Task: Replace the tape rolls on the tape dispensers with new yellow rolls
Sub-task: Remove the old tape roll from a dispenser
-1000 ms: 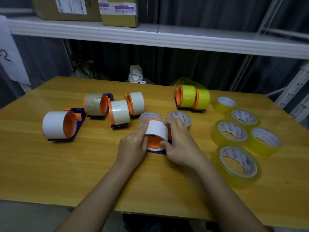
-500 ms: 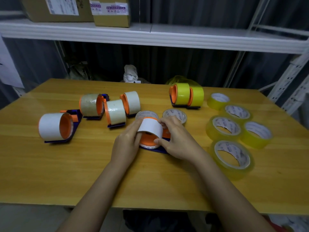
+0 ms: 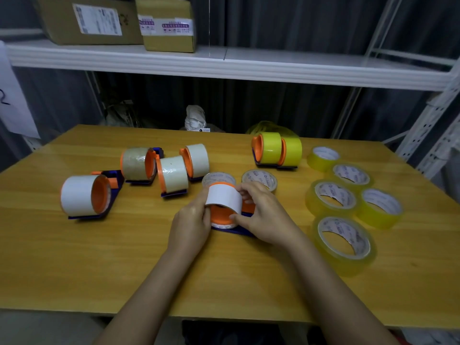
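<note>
Both hands close on one blue-based tape dispenser with an orange hub [image 3: 230, 226], which sits on the yellow-brown wooden table [image 3: 124, 270] directly between them. The white, nearly spent tape roll [image 3: 224, 197] is mounted on that hub. The left hand [image 3: 191, 226] curls around the roll's left side, thumb at the roll's near rim. The right hand [image 3: 263, 215] grips the right side, its fingers bent over the top of the roll and its thumb pressed at the lower front edge.

Just beyond the hands lie two flat used rolls with printed cardboard cores [image 3: 260, 179]. Farther left of the left hand stand four more loaded dispensers: a white-roll dispenser [image 3: 84, 197] farthest out, a brownish-roll dispenser [image 3: 138, 164], and two pale-roll dispensers [image 3: 173, 176] close together. Beyond the right hand and a little to its right, two dispensers carrying bright yellow rolls [image 3: 276, 149] stand side by side. To the right of the right hand, five new translucent yellow tape rolls [image 3: 343, 242] lie flat in a loose cluster, the nearest one the largest in view.

Behind the table hangs a dark curtain [image 3: 273, 108]. Above runs a white metal shelf [image 3: 224, 66] holding two cardboard boxes with labels [image 3: 166, 23]. A crumpled white bundle [image 3: 195, 118] sits past the table's far edge.
</note>
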The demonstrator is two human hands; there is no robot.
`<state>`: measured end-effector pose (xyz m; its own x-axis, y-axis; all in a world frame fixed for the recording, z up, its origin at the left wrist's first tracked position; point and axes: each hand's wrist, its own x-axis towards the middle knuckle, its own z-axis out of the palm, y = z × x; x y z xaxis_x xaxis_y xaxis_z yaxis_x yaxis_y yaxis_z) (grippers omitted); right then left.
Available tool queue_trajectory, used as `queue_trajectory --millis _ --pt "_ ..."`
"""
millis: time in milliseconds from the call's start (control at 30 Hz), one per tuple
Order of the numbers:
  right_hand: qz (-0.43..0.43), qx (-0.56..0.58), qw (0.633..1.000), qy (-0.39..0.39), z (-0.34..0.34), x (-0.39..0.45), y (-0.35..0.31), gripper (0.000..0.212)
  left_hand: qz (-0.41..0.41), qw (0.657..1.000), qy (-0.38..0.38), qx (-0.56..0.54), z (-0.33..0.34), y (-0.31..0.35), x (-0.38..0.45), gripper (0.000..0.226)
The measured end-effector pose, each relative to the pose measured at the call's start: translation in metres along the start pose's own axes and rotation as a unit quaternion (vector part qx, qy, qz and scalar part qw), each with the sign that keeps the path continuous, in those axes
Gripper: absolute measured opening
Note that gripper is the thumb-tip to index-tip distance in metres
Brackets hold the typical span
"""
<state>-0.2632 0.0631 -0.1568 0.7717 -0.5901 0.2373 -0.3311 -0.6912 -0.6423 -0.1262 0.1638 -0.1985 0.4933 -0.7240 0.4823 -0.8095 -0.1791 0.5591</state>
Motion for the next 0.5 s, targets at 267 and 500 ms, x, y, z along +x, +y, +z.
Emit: queue_trajectory --millis 267,500 --pt "-0.005 -0.012 1.0 -0.001 -0.002 0.001 0.0 0.057 -0.011 1.0 -0.008 0.021 -0.002 0.0 0.001 0.049" --pt "-0.04 -0.063 0.997 0.026 -0.006 -0.001 0.003 0.046 0.019 0.998 -0.044 0.051 -0.016 0.017 0.005 0.047"
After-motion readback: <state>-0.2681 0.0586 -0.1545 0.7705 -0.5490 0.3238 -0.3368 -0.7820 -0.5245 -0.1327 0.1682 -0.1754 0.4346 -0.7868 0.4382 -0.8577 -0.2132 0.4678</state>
